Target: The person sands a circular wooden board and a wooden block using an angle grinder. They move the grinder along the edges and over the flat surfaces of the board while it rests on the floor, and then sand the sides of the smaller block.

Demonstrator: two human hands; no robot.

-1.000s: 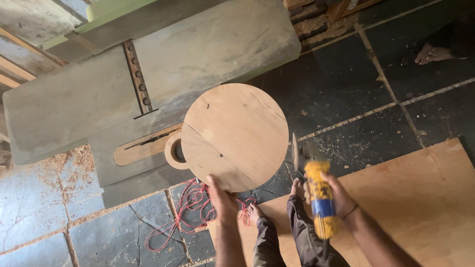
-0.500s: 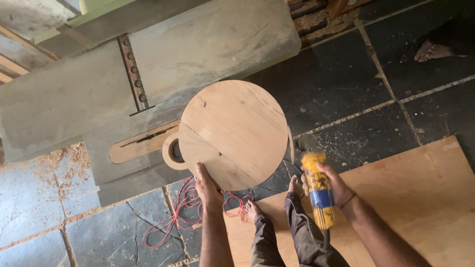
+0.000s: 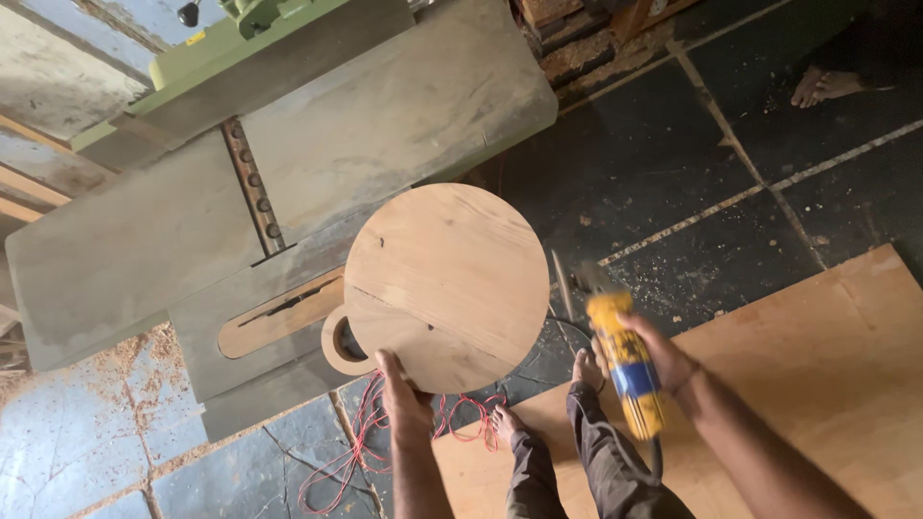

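Holding the round wooden board point(image 3: 447, 284) by its near edge with my left hand point(image 3: 404, 399), fingers curled under the rim and thumb on top. The disc sits tilted, its far part over the grey machine desk point(image 3: 385, 115) and its near part hanging out over the floor. A small ring-shaped handle lug point(image 3: 338, 338) sticks out on the disc's left, just beside my left hand.

My right hand point(image 3: 659, 370) is wrapped tight around the yellow-and-blue angle grinder point(image 3: 627, 370). The grinder's long axis runs from my wrist up and slightly left, with the grinding wheel point(image 3: 561, 285) at the far end. The wheel stands edge-on, just beside the disc's right rim; I can't tell if it touches.

Key relation: the disc lies left of the grinder, so the right hand is the nearer one to the right rim and the left hand steadies the bottom-left.

A tangle of red wire point(image 3: 370, 423) lies on the dark stone floor point(image 3: 731, 144) under the disc. My bare feet point(image 3: 586, 370) stand on a plywood sheet point(image 3: 827, 365). Another person's foot point(image 3: 822, 86) shows top right, well apart.
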